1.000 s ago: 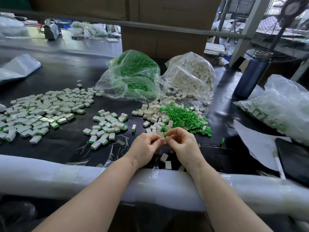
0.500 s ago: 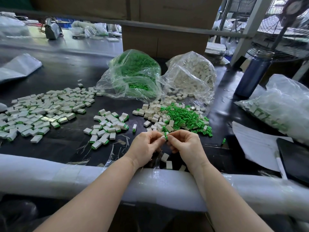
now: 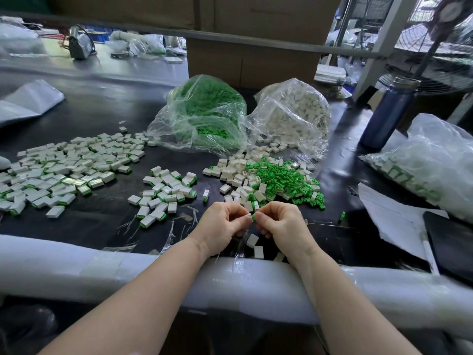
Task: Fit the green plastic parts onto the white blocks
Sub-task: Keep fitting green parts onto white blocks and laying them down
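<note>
Near the table's front edge, my left hand (image 3: 223,224) pinches a small white block (image 3: 247,216). Right against it, my right hand (image 3: 282,221) pinches a green plastic part (image 3: 253,217), and the two pieces meet between my fingertips. Just beyond my hands lies a loose heap of green parts (image 3: 284,179) mixed with bare white blocks (image 3: 236,172). Further left are a small cluster (image 3: 166,190) and a wide spread (image 3: 61,170) of white blocks with green ends. Two bare white blocks (image 3: 258,251) lie under my wrists.
A clear bag of green parts (image 3: 207,114) and one of white blocks (image 3: 294,114) stand behind the heap. At the right are a blue bottle (image 3: 389,116), a bag of finished pieces (image 3: 432,165), paper (image 3: 394,216) and a dark tablet (image 3: 453,244). A padded white rail (image 3: 102,267) runs along the front edge.
My hands have stayed together at the same spot. The green part now shows between my fingertips, pressed against the white block, where a second ago little of it showed.
</note>
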A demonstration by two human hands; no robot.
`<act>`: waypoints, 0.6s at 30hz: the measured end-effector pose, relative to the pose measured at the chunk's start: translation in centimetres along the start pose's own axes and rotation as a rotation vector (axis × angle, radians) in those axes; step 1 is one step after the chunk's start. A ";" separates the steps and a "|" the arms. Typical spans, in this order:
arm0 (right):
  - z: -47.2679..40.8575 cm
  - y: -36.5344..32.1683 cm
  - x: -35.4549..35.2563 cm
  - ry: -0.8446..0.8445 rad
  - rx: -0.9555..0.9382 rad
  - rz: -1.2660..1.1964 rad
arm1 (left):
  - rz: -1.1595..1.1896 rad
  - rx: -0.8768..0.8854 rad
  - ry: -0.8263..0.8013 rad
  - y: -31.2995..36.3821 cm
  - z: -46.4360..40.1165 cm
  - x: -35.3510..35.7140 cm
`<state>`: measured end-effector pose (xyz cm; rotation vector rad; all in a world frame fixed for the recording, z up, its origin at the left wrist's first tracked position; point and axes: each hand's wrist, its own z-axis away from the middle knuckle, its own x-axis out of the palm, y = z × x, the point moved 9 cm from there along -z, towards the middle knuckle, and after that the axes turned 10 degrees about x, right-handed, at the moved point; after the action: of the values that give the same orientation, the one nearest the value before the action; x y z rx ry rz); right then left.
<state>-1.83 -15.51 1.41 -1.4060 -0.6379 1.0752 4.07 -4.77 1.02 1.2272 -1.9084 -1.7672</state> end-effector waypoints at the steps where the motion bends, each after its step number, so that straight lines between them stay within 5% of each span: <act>1: 0.0 0.0 0.0 -0.004 0.002 0.008 | -0.019 0.000 -0.005 0.0 0.0 0.0; 18: 0.0 0.0 0.2 -0.017 0.000 0.059 | -0.084 0.014 -0.043 0.0 0.1 0.2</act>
<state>-1.75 -15.33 1.32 -1.4243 -0.6122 1.1349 3.87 -4.89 0.98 1.3022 -1.9224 -1.8390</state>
